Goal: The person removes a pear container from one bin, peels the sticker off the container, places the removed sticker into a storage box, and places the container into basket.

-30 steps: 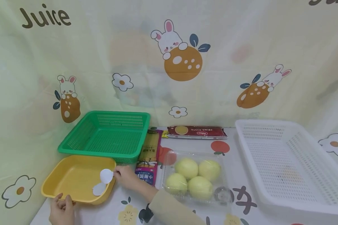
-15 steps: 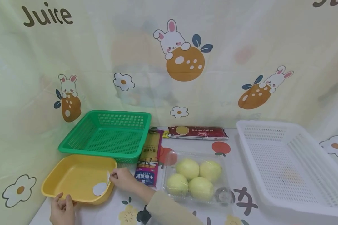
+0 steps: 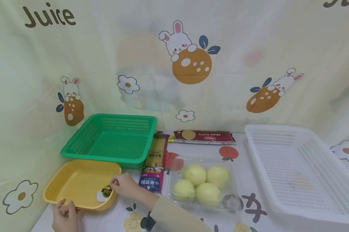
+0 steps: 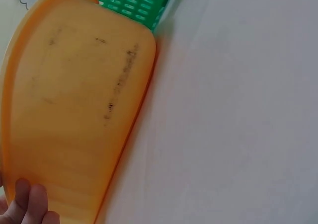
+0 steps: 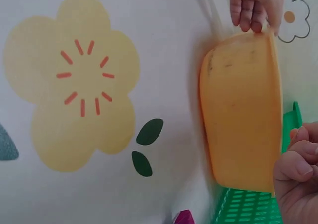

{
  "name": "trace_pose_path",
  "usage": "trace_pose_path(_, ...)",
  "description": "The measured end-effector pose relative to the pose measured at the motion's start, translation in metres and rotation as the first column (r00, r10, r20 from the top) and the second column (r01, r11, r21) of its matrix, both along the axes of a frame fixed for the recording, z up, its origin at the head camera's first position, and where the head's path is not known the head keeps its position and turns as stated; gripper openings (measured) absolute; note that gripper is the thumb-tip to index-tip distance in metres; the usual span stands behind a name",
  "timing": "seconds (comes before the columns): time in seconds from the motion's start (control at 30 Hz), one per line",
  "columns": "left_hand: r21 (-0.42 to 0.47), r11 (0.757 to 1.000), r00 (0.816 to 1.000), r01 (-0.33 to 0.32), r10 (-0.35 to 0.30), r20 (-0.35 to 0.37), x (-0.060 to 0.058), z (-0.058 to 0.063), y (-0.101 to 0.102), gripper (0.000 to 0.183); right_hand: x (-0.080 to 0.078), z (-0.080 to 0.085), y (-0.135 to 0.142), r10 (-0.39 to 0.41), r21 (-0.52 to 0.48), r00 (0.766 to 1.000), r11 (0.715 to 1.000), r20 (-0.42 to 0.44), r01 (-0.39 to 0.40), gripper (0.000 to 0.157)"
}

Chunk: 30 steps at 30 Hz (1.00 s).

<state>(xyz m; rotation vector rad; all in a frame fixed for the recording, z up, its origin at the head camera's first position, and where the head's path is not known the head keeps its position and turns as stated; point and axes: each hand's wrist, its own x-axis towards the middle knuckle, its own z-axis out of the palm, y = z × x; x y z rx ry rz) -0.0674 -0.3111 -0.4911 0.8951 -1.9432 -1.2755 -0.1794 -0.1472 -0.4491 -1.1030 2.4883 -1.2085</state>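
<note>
My left hand grips the near rim of a yellow plastic basin, thumb and fingers at its edge. In the left wrist view, fingertips lie on the basin's scuffed outer wall. Over the basin's right rim, my right hand pinches a small round tag whose dark, gold-printed face shows. Another round tag, white side up, lies in the basin just beneath and is partly covered by the held one. The right wrist view shows curled fingers beside the rim; the tag is hidden there.
Behind the basin stands a green basket. A pasta packet lies to its right, a red packet at the back. A clear box holds several pale yellow-green fruits. A white basket stands at right.
The tag in my right hand has turned from its white face, through edge-on, to its dark printed face, and dipped lower over the other tag. My left hand stays on the rim.
</note>
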Motion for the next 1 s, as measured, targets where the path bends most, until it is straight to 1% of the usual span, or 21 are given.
trace_pose_path(0.03,0.003,1.000,1.000,-0.002,0.002,-0.001,0.000,0.000,0.000,0.033,0.001,0.001,0.001,0.005,-0.006,1.000,1.000,0.003,-0.005,0.010)
trace_pose_path(0.17,0.029,1.000,1.000,0.004,-0.004,-0.006,0.000,0.000,-0.002,0.015,0.003,0.007,0.006,0.025,-0.031,1.000,0.999,0.008,-0.025,0.010)
trace_pose_path(0.23,0.079,0.997,1.000,0.021,-0.020,-0.008,0.002,0.000,-0.005,0.016,0.005,0.009,0.010,0.039,-0.047,0.999,0.998,0.009,-0.038,0.010)
trace_pose_path(0.3,0.127,0.991,0.999,0.039,-0.040,0.008,0.005,0.001,-0.008,0.018,0.007,0.012,0.013,0.058,-0.068,0.998,0.996,0.015,-0.056,0.010)
trace_pose_path(0.33,0.154,0.987,0.999,0.045,-0.047,0.013,0.006,0.001,-0.009,0.017,0.008,0.013,0.016,0.073,-0.084,0.997,0.994,0.025,-0.070,0.010)
trace_pose_path(0.4,0.178,0.982,0.997,0.068,-0.075,0.034,0.008,0.002,-0.011,0.013,0.010,0.016,0.021,0.102,-0.116,0.994,0.989,0.041,-0.096,0.011)
trace_pose_path(0.47,0.140,0.986,0.993,0.087,-0.097,0.066,0.008,0.003,-0.011,0.010,0.011,0.019,0.029,0.125,-0.147,0.991,0.982,0.049,-0.117,0.011)
trace_pose_path(0.5,0.120,0.988,0.992,0.095,-0.104,0.069,0.008,0.005,-0.010,0.009,0.011,0.020,0.034,0.134,-0.164,0.989,0.979,0.058,-0.123,0.011)
trace_pose_path(0.57,0.064,0.993,0.989,0.102,-0.108,0.097,0.006,0.007,-0.007,0.011,0.012,0.022,0.046,0.133,-0.180,0.990,0.976,0.054,-0.121,0.011)
trace_pose_path(0.63,0.015,0.996,0.990,0.092,-0.093,0.106,0.005,0.011,-0.004,0.011,0.013,0.024,0.060,0.123,-0.193,0.991,0.975,0.058,-0.110,0.010)
trace_pose_path(0.67,-0.001,0.997,0.991,0.081,-0.080,0.104,0.004,0.013,-0.002,0.010,0.014,0.025,0.067,0.116,-0.198,0.991,0.975,0.073,-0.100,0.010)
trace_pose_path(0.73,-0.006,0.999,0.995,0.053,-0.052,0.088,0.003,0.018,0.000,0.007,0.015,0.029,0.080,0.104,-0.205,0.990,0.975,0.095,-0.082,0.009)
trace_pose_path(0.77,-0.008,0.999,0.998,0.036,-0.036,0.055,0.002,0.020,0.001,0.008,0.015,0.031,0.085,0.099,-0.210,0.989,0.975,0.113,-0.073,0.010)
trace_pose_path(0.83,-0.013,1.000,1.000,0.007,-0.007,-0.018,-0.001,0.024,0.005,0.011,0.014,0.038,0.093,0.093,-0.222,0.988,0.973,0.123,-0.064,0.011)
trace_pose_path(0.93,-0.023,1.000,0.990,-0.018,0.015,-0.137,-0.007,0.026,0.011,0.017,0.011,0.049,0.100,0.094,-0.241,0.987,0.969,0.130,-0.061,0.012)
trace_pose_path(1.0,-0.058,0.998,0.981,-0.021,0.010,-0.194,-0.010,0.025,0.016,0.019,0.008,0.055,0.105,0.091,-0.246,0.988,0.968,0.127,-0.057,0.011)
